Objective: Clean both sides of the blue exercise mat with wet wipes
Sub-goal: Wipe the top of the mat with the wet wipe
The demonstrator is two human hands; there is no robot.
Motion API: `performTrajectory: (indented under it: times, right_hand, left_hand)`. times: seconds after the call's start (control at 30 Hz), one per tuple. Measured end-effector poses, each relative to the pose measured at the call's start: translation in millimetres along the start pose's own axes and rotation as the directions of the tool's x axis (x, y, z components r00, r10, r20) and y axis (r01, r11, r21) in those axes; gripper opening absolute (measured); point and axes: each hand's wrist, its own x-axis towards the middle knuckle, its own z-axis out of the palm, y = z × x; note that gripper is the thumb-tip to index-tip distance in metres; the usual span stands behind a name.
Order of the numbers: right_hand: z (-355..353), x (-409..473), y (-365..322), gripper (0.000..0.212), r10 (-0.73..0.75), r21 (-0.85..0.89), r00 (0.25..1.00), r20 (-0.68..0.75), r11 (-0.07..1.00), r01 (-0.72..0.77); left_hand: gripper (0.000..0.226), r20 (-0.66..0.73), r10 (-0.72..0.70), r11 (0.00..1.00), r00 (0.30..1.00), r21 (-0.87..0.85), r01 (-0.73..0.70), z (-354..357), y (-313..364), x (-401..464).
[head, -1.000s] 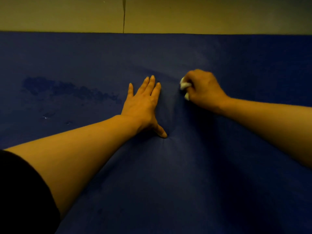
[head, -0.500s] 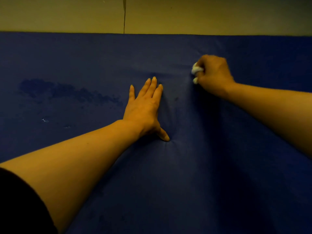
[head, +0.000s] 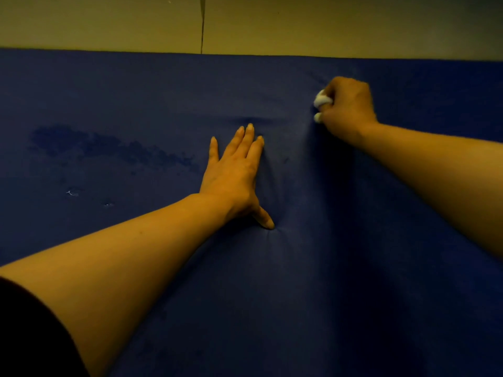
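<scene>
Right hand (head: 349,107) fingers grip a white wipe (head: 321,100) on the damp-patched blue mat (head: 326,268); left hand (head: 235,175) pressed flat.

We look down on the blue exercise mat (head: 299,281), which fills most of the view; its far edge meets a beige floor (head: 326,23) crossed by one dark seam (head: 202,25). Our left hand (head: 235,178) lies flat on the mat, fingers straight and together, thumb spread, the surface dimpling at the thumb tip. Our right hand (head: 347,107), near the far edge, has its fingers curled round a bunched white wet wipe (head: 321,100) pressed to the mat. To the left we see a darker damp patch (head: 109,148) and small pale specks (head: 72,192). A dark sleeve (head: 30,336) shows at lower left.
</scene>
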Motion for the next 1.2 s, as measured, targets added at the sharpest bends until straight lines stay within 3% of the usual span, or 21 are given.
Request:
performTrajectory:
  times: [0.07, 0.17, 0.3, 0.37, 0.47, 0.53, 0.63, 0.77, 0.83, 0.93, 1.0, 1.07, 1.2]
  right_hand:
    - [8, 3, -1, 0.027, 0.073, -0.002, 0.995, -0.07, 0.997, -0.073]
    - [32, -11, -16, 0.023, -0.082, -0.043, 0.995, -0.053, 0.996, 0.079]
    - [32, -15, -22, 0.014, -0.318, -0.022, 0.936, 0.154, 0.946, 0.325]
    - [16, 6, -8, 0.017, -0.264, -0.104, 0.957, 0.119, 0.955, 0.277]
    - [-5, 35, 15, 0.025, 0.058, -0.12, 0.995, -0.078, 0.99, -0.067]
    - [2, 34, 9, 0.025, 0.136, -0.096, 0.98, -0.142, 0.984, -0.151]
    - [28, 18, -27, 0.026, -0.017, -0.084, 0.994, -0.106, 0.996, 0.009]
    - [35, 11, -41, 0.022, -0.247, -0.042, 0.962, 0.116, 0.966, 0.253]
    - [20, 26, -22, 0.018, -0.204, -0.083, 0.977, 0.063, 0.974, 0.209]
    - [0, 48, 9, 0.01, 0.07, -0.054, 0.99, -0.126, 0.996, -0.078]
    - [8, 51, 5, 0.007, 0.143, -0.027, 0.972, -0.187, 0.988, -0.151]
    - [24, 47, -21, 0.015, 0.063, -0.027, 0.983, -0.171, 0.997, -0.068]
    - [41, 34, -56, 0.022, -0.229, -0.022, 0.972, 0.057, 0.973, 0.231]
  left_hand:
    - [0.153, 0.005, 0.002, 1.0, 1.0, 0.009, -0.002, -1, 0, -1]
    - [0.148, -0.001, 0.016, 0.996, 1.0, 0.089, -0.016, -4, 1, -1]
    - [0.091, -0.254, 0.08, 0.992, 0.964, 0.113, -0.052, -23, -11, 16]
    - [0.08, -0.345, 0.081, 0.997, 0.935, 0.04, -0.072, -34, -23, 25]
    - [0.097, -0.297, 0.025, 0.998, 0.955, -0.054, -0.043, -44, -41, 37]
    - [0.11, -0.208, -0.008, 0.998, 0.978, -0.056, -0.004, -48, -46, 46]
    - [0.118, -0.131, -0.043, 0.999, 0.99, -0.012, 0.042, -49, -46, 59]
    - [0.121, -0.105, -0.083, 0.996, 0.991, -0.035, 0.079, -41, -46, 64]
    - [0.121, -0.113, -0.079, 0.997, 0.99, -0.035, 0.076, -39, -46, 64]
    - [0.121, -0.119, -0.086, 0.996, 0.989, -0.02, 0.084, -40, -45, 66]
    - [0.121, -0.119, -0.092, 0.996, 0.989, -0.018, 0.091, -39, -44, 66]
    - [0.121, -0.124, -0.096, 0.995, 0.988, -0.032, 0.093, -38, -44, 66]
    - [0.121, -0.108, -0.097, 0.995, 0.989, -0.039, 0.093, -40, -44, 67]
